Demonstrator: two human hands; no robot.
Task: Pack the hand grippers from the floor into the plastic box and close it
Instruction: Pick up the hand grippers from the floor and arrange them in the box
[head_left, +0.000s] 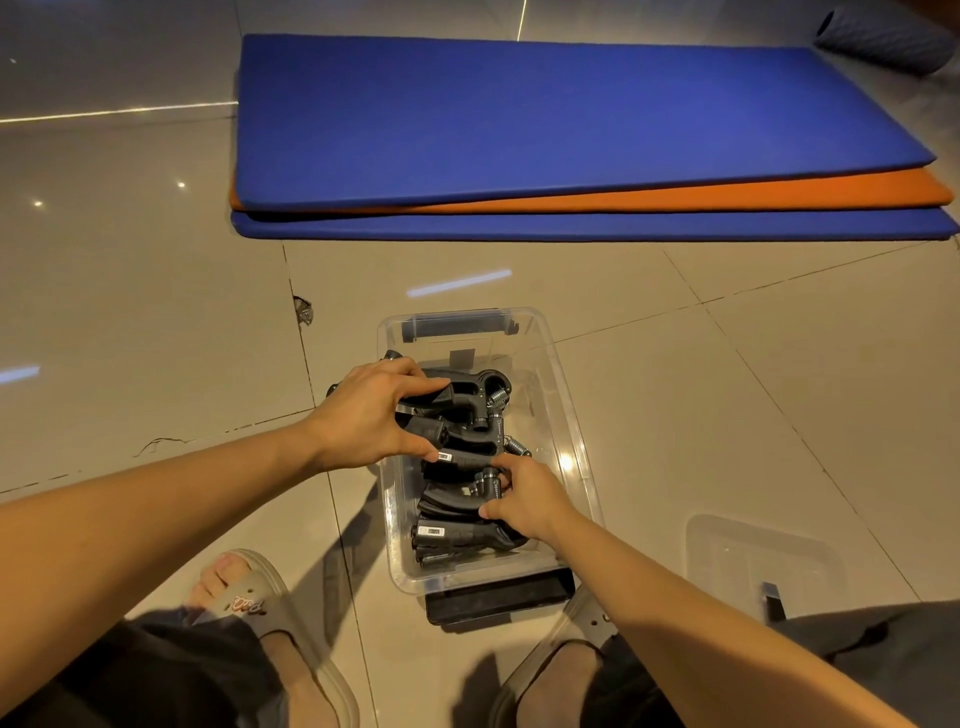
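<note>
A clear plastic box stands open on the floor between my feet, with several black hand grippers piled inside. My left hand reaches over the box's left wall and grips the handles of a black hand gripper at the top of the pile, thumb and fingers spread round them. My right hand is inside the box near its middle, with its fingers curled round another hand gripper. The clear lid lies on the floor to the right of the box.
Blue and orange exercise mats lie stacked on the tiled floor beyond the box. A dark rolled mat sits at the top right. My sandalled feet flank the box's near end, where a dark latch sticks out.
</note>
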